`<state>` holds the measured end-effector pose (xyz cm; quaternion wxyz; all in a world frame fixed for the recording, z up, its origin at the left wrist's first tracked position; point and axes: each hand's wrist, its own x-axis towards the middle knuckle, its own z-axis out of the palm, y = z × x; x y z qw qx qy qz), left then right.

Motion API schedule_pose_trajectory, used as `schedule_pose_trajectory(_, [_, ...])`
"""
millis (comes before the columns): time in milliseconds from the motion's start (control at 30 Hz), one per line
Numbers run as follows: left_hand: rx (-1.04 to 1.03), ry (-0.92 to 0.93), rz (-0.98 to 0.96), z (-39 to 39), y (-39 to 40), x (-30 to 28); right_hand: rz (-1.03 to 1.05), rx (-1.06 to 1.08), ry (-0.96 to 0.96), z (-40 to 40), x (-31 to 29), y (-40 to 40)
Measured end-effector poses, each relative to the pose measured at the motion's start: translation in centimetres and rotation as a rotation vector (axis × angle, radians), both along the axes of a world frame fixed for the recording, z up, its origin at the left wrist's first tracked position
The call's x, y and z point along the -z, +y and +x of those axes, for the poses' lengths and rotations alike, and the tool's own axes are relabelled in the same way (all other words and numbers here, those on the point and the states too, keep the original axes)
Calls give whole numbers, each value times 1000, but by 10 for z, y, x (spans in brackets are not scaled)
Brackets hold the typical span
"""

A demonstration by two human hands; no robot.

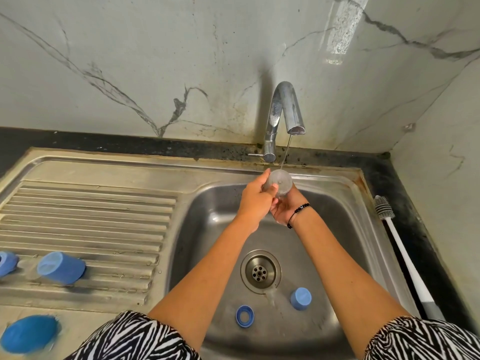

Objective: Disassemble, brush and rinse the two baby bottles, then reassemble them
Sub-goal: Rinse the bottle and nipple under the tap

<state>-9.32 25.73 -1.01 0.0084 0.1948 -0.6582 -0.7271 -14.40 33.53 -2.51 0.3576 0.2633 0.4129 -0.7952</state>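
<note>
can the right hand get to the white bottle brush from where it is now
Probably yes, once it lets go: the right hand is holding the clear bottle under the tap, and the brush lies uncovered on the counter to its right.

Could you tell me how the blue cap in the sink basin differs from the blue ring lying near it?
The blue cap is a closed cup standing right of the drain; the blue ring is open through its middle and lies nearer the front. The cap is taller, the ring low. Both are blue and sit untouched on the basin floor.
</note>
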Motion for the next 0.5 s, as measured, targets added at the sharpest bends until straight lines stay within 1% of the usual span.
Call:
schedule_pose_trajectory(233, [202, 28, -21, 12, -2, 0, -33, 9, 18, 2, 11, 18])
schedule_pose_trajectory(300, [201, 30, -38, 13, 0, -1, -54, -24, 28, 4, 14, 23])
schedule_pose_trajectory(333, [159, 32, -51, 14, 1, -2, -59, -51, 40, 4, 14, 25])
schedule_pose_trajectory(400, [0, 32, -38, 15, 0, 0, -27, -117, 82, 5, 13, 27])
schedule_pose_trajectory(467, [-143, 25, 31, 19, -3, 4, 80, -190, 154, 4, 9, 27])
schedule_pose_trajectory(500, [-183, 19, 51, 21, -4, 7, 132, -223, 187, 4, 7, 27])
